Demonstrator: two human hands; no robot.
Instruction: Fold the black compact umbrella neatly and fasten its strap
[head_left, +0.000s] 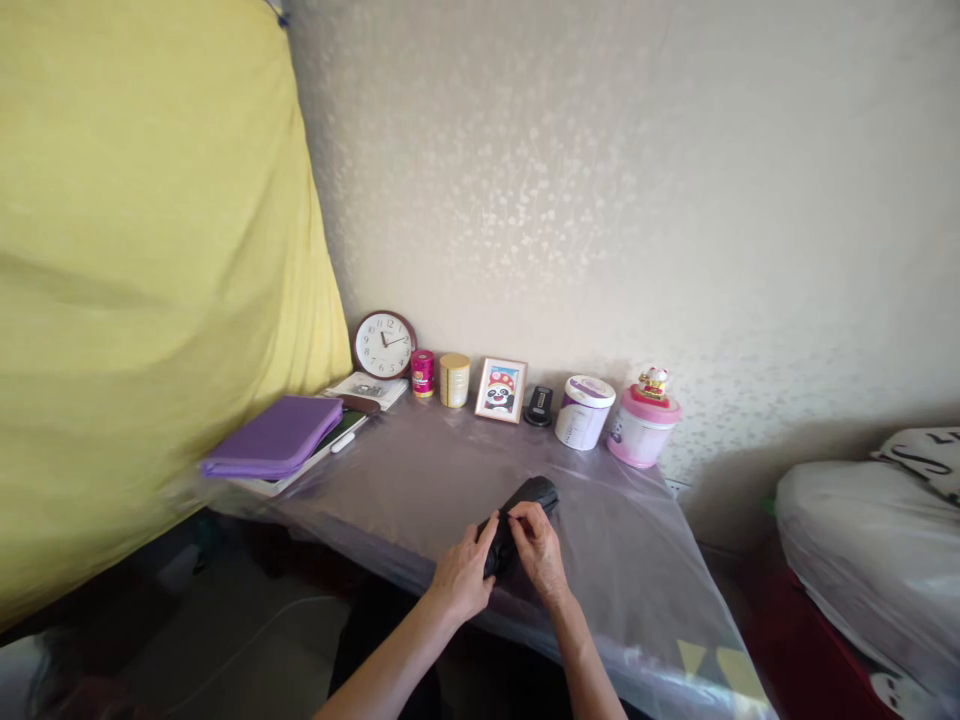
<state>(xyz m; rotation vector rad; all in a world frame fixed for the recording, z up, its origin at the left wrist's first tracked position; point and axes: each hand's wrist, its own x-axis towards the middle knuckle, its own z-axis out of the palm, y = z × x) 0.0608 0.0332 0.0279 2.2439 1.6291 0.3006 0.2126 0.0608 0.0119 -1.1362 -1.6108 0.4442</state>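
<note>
A black folded umbrella [538, 491] lies slantwise near the front edge of the table, its far end pointing to the upper right. Around its near part my left hand [465, 572] is closed, thumb and fingers against the dark fabric. My right hand [538, 548] pinches at the middle of the umbrella with thumb and forefinger, close to the left fingertips. Whatever small bit sits in that pinch is too dark to make out, perhaps a fold or strap of the umbrella. My palms hide part of its near end.
A plastic-covered table [630, 560] stands against the wall. Along its back are a round clock [385, 345], a pink can [422, 374], a yellow-lidded jar [454, 381], a framed panda picture [501, 390], a black device [538, 406] and two tubs [585, 415]. Purple folder [274, 437] at left.
</note>
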